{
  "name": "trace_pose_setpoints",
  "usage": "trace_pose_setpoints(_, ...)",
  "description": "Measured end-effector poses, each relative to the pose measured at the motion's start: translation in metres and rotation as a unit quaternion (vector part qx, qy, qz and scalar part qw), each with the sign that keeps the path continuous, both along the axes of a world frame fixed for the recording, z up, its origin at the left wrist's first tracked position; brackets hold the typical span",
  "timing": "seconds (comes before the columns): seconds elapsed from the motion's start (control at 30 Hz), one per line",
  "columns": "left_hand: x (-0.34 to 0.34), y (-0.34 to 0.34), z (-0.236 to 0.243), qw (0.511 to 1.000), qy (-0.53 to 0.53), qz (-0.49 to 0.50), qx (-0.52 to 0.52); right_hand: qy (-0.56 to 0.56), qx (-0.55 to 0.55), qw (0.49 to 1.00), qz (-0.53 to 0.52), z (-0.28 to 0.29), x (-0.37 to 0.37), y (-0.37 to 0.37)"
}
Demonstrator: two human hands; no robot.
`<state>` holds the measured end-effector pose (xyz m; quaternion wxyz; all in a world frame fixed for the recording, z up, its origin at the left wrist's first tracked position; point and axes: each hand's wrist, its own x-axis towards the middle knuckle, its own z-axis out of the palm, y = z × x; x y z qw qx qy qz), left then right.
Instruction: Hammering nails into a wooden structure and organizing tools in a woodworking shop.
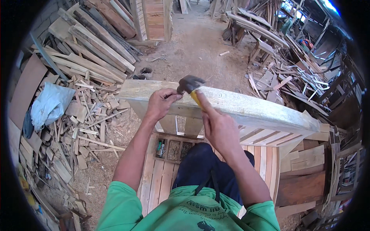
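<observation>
My right hand (pixel 221 129) grips a claw hammer (pixel 197 98) by its yellow handle, forefinger stretched along it. The dark hammer head sits at the top face of a thick pale wooden board (pixel 239 101), right beside my left fingertips. My left hand (pixel 161 103) rests at the board's near edge with thumb and forefinger pinched. Whatever is between them is too small and covered to make out. The board forms the top of a slatted wooden piece standing before my knees.
By my legs a compartmented wooden tray (pixel 173 149) holds small dark hardware and a green item on the slatted surface (pixel 156 181). Offcuts (pixel 83 115), stacked planks (pixel 96 42) and a pale plastic bag (pixel 52 104) lie left. More scrap wood (pixel 273 79) is piled at right.
</observation>
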<state>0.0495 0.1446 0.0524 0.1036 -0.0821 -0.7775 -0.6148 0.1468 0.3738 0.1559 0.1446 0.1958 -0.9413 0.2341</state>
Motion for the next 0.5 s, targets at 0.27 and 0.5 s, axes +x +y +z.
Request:
trace_pose_setpoints(0.27,-0.030,-0.032,0.014,0.996,-0.045,0.066,0.042,0.226,-0.318,0.920,0.038,0.073,0.024,0.007)
trace_pose_setpoints(0.5,-0.057,-0.027,0.009,0.927,0.031,0.332,-0.173,0.123,0.000,0.992,0.017,-0.008,-0.019,0.012)
